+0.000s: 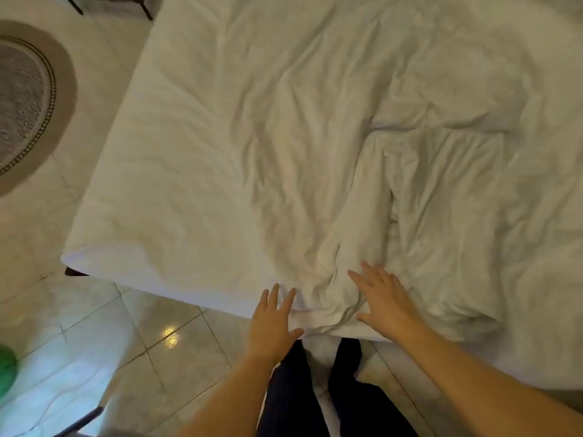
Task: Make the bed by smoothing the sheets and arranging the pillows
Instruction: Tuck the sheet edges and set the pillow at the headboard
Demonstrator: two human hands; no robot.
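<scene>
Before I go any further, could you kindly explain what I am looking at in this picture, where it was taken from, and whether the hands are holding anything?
There is no machine here: a person is making a bed with bare hands. The single picture comes from a wide-angle camera worn on the person's head, looking forward and down, so the forearms reach in from the bottom edge.

The large pale surface is a bed covered by a wrinkled white sheet. To the right lies a bunched-up white cover, thickly creased.

The left hand is spread open at the near edge of the bed, and the right hand lies flat, fingers apart, on the creased fabric. Neither hand grips anything; they look placed to smooth the cloth.

Around the bed you see a glossy tiled floor, a round grey and beige rug at the left, and the person's dark trouser legs below.
</scene>
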